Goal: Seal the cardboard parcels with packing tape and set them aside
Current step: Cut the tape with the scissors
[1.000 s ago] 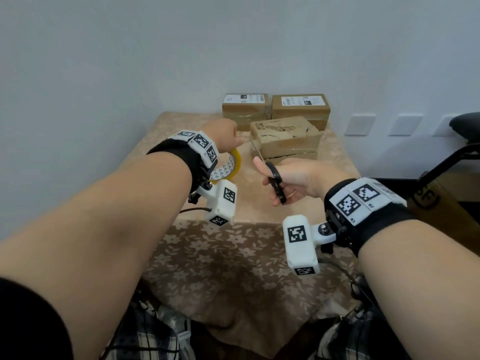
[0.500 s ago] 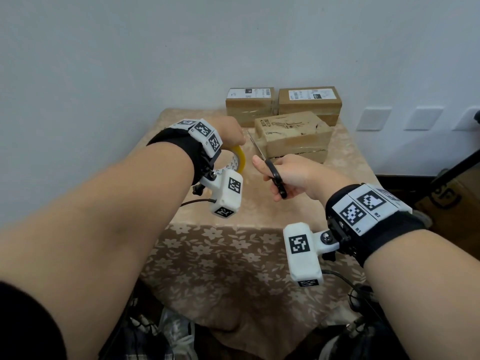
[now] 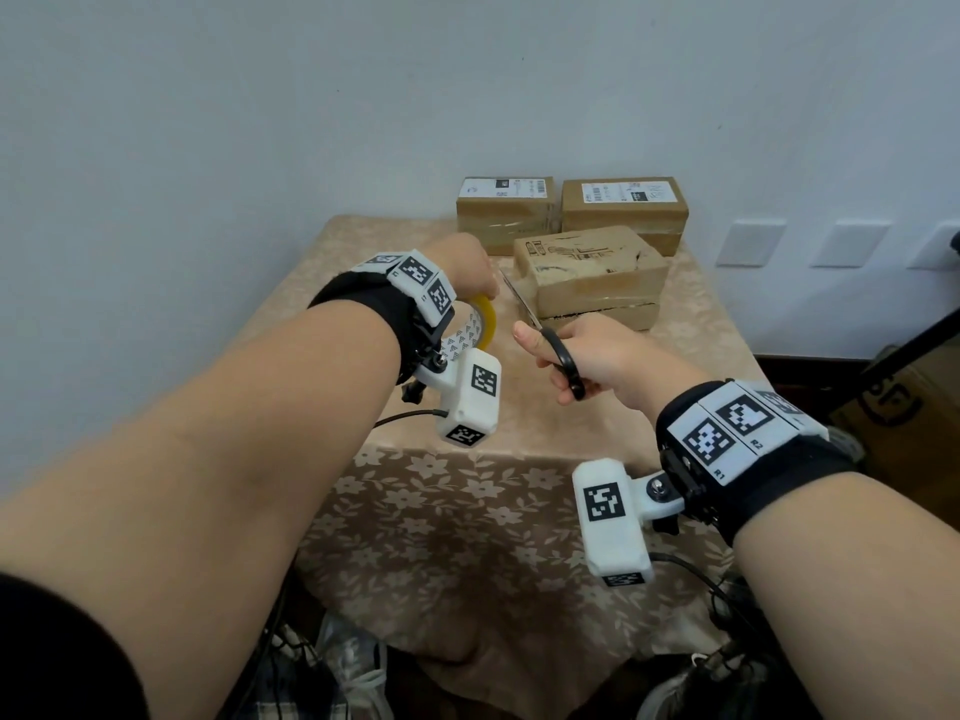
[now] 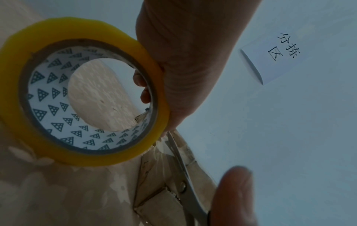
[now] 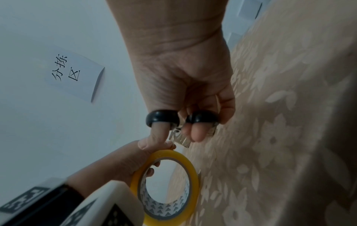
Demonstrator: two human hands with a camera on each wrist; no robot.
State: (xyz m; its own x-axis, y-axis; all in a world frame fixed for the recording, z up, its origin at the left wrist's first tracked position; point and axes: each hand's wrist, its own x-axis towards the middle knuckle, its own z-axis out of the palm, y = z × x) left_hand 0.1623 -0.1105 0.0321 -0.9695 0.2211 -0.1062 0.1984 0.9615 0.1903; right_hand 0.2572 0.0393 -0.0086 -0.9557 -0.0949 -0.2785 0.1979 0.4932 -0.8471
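My left hand grips a yellow tape roll above the table, fingers hooked through its core. My right hand holds black-handled scissors, thumb and fingers through the loops. The blades point toward the roll and reach a clear strip of tape running from the roll to the nearest cardboard parcel. That parcel lies on top of another box, just beyond both hands.
Two parcels with white labels stand at the table's far edge against the wall. The table wears a beige floral cloth. A paper sign hangs on the wall. A cardboard box sits on the floor at right.
Both hands have stayed close together by the front parcel. The scissors have edged up toward the roll, and the head view has shifted slightly.
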